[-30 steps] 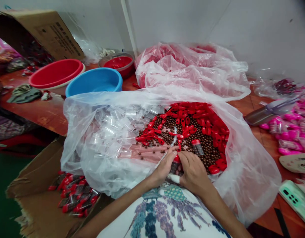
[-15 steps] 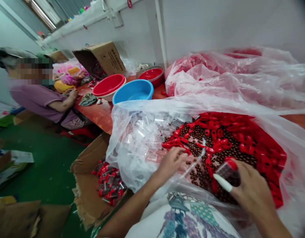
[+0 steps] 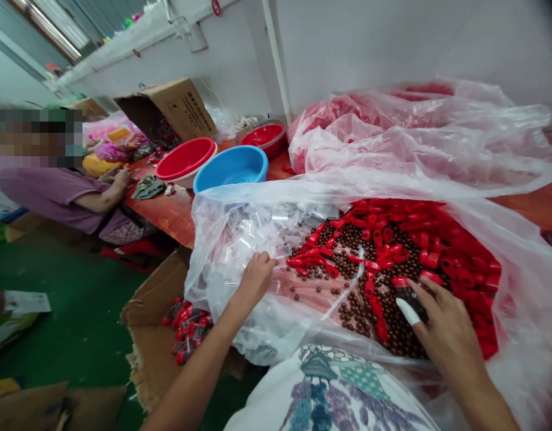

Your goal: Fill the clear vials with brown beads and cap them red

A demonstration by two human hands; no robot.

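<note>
My left hand is over the near side of a heap of small clear plastic cups, its fingers curled together; what they hold, if anything, is hidden. My right hand, with a white cover on the thumb, grips a small clear container that looks dark inside and has a red part at its end. Under that hand spread loose brown beads. Red plastic caps lie among the beads and heap up at the right. All of these rest on a clear plastic sheet.
Below the table's left edge stands an open cardboard box with several red-capped containers. A blue basin and a red basin stand behind the sheet. Bagged red parts lie at the back. A co-worker sits at the left.
My left hand has moved left from the beads to the clear cups, and its fingers have curled in. My right hand still holds the container, now tilted lower over the beads.
</note>
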